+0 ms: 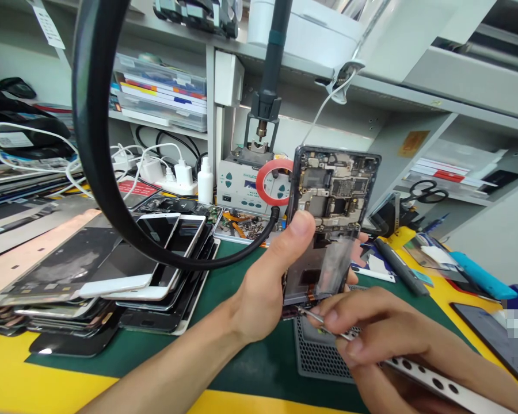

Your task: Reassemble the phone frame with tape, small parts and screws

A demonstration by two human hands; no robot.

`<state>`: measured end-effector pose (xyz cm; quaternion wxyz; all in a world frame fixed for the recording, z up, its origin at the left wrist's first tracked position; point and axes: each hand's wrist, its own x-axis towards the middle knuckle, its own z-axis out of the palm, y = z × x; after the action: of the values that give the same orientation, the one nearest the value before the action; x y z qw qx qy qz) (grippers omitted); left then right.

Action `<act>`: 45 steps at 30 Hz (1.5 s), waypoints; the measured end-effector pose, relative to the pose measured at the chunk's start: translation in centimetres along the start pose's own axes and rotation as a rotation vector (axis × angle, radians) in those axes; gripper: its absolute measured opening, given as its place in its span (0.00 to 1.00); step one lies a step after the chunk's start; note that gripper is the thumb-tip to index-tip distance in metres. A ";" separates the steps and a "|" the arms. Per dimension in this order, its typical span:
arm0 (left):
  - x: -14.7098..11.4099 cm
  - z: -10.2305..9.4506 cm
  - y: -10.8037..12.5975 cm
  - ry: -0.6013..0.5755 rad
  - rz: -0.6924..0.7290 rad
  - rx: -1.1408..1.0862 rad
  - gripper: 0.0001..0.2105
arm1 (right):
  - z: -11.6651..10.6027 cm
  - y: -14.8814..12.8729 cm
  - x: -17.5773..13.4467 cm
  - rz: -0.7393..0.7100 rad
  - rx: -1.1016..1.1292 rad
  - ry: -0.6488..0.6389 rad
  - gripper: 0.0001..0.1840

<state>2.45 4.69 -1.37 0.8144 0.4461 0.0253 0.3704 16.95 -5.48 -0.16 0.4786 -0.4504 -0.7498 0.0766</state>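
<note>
Upright in my left hand [259, 287] is an opened smartphone [334, 190]. Its circuit board shows in the upper half, with a dark lower half under what looks like clear film. My left thumb presses on the near side edge, and the fingers wrap behind the phone. My right hand [384, 328] pinches metal tweezers [440, 379] with round holes along the handle. The tweezers' tips meet the phone's bottom edge, near a small ribbon cable; whether they grip a part there cannot be made out. Below the phone lies a grey perforated pad [319, 356].
A thick black hose [88, 115] loops across the left, in front of stacked phones and screens [172, 287]. Behind stand a white bottle [205, 181], a control box [242, 178] and a red ring [263, 192]. Scissors [427, 192] and a blue tool [481, 273] are at right.
</note>
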 end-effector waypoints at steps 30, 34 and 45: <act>1.5 -2.5 2.6 0.238 0.135 0.053 0.25 | 5.4 1.8 4.6 0.091 -0.328 -0.866 0.14; 1.5 -2.6 2.8 0.225 0.133 0.027 0.26 | 5.8 1.8 4.4 0.056 -0.369 -0.860 0.13; 1.2 -2.2 3.1 0.109 0.062 -0.069 0.26 | 0.1 2.9 4.7 0.551 0.504 -0.299 0.09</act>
<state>0.72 8.03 -0.08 0.8149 0.3974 0.0432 0.4197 17.97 -0.21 1.22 0.4211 -0.4871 -0.6200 0.4483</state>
